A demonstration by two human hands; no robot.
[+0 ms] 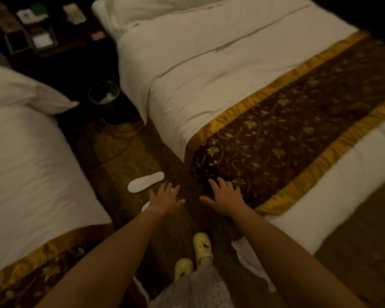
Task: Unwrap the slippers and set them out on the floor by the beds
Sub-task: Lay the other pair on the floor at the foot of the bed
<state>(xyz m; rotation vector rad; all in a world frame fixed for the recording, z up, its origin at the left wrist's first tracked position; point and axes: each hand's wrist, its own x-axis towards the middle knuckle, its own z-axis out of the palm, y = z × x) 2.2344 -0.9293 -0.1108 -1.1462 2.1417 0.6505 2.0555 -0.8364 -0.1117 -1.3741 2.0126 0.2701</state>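
Both hands, left hand (165,200) and right hand (223,197), spread empty above the carpeted floor (125,156) between two beds. One white slipper (146,182) lies flat just beyond the left hand; another peeks from under it.

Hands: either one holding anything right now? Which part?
Nothing held. Left hand and right hand are both open, fingers spread, empty. One white slipper lies flat on the carpet, beyond the left hand; a second is mostly hidden under it.

A dark waste bin (104,92) stands on the patterned carpet (125,156) at the far end of the aisle, in front of a dark nightstand (53,38) carrying small items. Yellow clogs (202,243) stand near the bottom edge.
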